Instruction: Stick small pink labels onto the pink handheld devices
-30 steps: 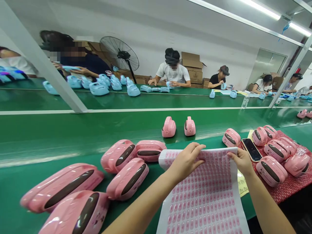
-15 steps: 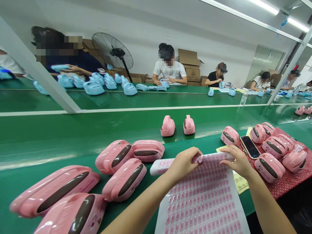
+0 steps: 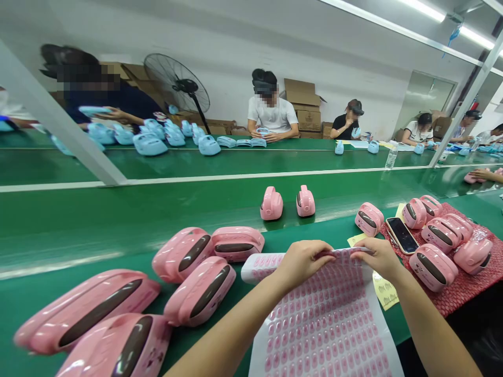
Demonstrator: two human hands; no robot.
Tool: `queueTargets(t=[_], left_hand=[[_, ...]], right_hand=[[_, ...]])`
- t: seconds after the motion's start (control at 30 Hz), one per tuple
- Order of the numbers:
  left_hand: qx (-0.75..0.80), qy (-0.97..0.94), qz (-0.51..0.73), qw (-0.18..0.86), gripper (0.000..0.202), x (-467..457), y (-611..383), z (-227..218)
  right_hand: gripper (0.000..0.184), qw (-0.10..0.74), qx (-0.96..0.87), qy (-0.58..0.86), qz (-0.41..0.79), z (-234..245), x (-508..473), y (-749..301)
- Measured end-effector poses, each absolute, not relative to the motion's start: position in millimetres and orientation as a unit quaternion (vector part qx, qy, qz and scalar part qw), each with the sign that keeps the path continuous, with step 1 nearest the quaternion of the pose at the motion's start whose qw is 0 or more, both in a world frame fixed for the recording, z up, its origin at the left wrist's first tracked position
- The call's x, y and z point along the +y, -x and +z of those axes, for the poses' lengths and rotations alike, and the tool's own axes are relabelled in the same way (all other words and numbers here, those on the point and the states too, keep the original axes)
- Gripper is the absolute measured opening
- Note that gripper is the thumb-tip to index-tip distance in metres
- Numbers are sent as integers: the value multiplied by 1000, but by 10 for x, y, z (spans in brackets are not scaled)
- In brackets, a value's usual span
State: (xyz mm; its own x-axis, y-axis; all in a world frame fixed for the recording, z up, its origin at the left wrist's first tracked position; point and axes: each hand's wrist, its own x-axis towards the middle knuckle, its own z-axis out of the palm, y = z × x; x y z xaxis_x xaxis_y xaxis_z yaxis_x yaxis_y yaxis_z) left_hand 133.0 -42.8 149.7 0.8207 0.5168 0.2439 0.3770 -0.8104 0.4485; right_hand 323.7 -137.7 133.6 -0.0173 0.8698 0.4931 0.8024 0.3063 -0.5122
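A large sheet of small pink oval stickers (image 3: 326, 324) hangs toward me over the table's near side, its far end rolled or folded over. My left hand (image 3: 304, 262) pinches the folded far edge near its middle. On the same edge, farther right, my right hand (image 3: 379, 256) grips between thumb and fingers. Left of the sheet lie several glossy pink plastic housings with handles and dark windows, the closest being a pink housing (image 3: 201, 290). A yellow sticker sheet (image 3: 384, 290) lies partly behind my right hand.
Two pink housings (image 3: 271, 203) stand on the green belt ahead. At right, several more sit on red bubble wrap (image 3: 481, 288) beside a phone (image 3: 402, 235). Co-workers across the line handle light-blue housings (image 3: 150, 144). A white post (image 3: 78, 125) rises at left.
My hands have drawn slightly closer along the sheet's edge, and the left one has shifted right. The curled edge looks flatter. At far right, another person's hand has come onto a pink housing.
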Motion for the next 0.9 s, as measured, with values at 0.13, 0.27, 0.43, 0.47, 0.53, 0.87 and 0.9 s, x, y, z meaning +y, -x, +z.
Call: queueTargets(t=[0.13, 0.27, 0.43, 0.47, 0.53, 0.87, 0.9], left_hand=[[246, -935, 159, 198, 12, -440, -1375, 1478], [253, -935, 130, 213, 18, -343, -1291, 1558], [300, -931, 56, 200, 28, -163, -1055, 1679], [307, -930, 47, 197, 22, -154, -1034, 1680], [316, -927, 43, 197, 20, -153, -1023, 1662], [353, -907, 30, 229, 28, 87, -780, 1673], [355, -906, 29, 228, 27, 95, -773, 1660]], right_hand=[[12, 270, -757, 587, -95, 1390, -1360, -3167], [12, 187, -773, 601, -76, 1435, -1289, -3127], [11, 218, -749, 625, 33, 1457, -1185, -3278], [11, 221, -749, 623, 44, 1464, -1164, -3301], [11, 210, -751, 623, 59, 1489, -1119, -3315], [15, 115, -725, 667, 129, 1670, -922, -3348], [15, 100, -721, 673, 127, 1680, -904, -3338]])
